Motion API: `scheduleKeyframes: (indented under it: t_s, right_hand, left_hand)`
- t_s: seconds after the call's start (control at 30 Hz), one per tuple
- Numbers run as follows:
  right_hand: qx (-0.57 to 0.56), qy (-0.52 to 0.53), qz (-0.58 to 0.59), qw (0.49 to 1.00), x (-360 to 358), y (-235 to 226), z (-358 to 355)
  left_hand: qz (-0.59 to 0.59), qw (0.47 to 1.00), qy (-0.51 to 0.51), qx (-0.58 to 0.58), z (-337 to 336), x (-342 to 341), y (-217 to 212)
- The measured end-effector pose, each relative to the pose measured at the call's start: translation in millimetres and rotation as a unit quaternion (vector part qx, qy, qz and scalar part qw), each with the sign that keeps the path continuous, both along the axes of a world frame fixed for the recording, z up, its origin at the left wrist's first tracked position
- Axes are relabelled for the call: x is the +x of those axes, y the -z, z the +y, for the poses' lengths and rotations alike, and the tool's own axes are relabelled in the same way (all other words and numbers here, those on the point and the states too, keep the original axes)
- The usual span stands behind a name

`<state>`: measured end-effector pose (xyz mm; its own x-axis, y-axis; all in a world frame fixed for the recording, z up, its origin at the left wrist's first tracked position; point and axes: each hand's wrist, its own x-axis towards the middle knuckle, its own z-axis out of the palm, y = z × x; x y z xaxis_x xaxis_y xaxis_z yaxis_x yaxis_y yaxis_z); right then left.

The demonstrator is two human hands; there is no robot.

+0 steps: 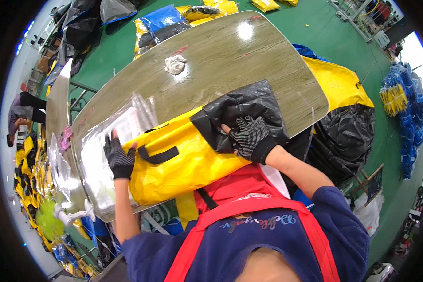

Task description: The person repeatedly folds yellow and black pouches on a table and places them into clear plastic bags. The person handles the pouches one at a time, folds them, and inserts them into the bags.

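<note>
A yellow and black bag [192, 145] of shiny coated fabric lies flat along the near edge of the wood-patterned table [230, 56]. Its black end points right, and a black strap handle sits on the yellow part. My right hand [253, 137], in a dotted dark glove with bare thumb and finger showing, presses on the black end with fingers spread. At the bag's left end my left hand [119, 157] rests with its fingers stretched out, beside a stack of clear plastic bags [110, 129]. Neither hand grips anything.
A crumpled white cloth [175, 65] lies farther back on the table. Yellow and black bags [343, 117] hang by the right edge; packed blue and yellow bundles [162, 26] lie behind. Another person [26, 113] stands at far left. Blue bundles [404, 113] stand at right.
</note>
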<state>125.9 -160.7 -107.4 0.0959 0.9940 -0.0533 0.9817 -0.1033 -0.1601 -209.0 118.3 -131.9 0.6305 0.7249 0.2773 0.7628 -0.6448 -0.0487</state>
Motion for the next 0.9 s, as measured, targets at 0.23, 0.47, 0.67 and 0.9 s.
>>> scheduleKeyframes:
  t_s: [0.23,0.47,0.67,0.9]
  right_hand:
    - [-0.019,-0.050,0.094,0.994,-10,-5,27]
    - [-0.048,0.168,0.309,0.935,-27,-48,55]
    - [0.132,0.159,-0.130,0.970,-65,82,84]
    - [0.184,0.059,-0.034,0.981,-105,112,60]
  left_hand:
    - [-0.395,0.733,-0.134,-0.537,-22,-100,52]
    - [-0.505,0.553,-0.111,-0.653,-37,-55,16]
    - [-0.479,0.509,-0.026,-0.715,-46,-70,-6]
    - [-0.555,0.506,-0.062,-0.657,-124,39,-104]
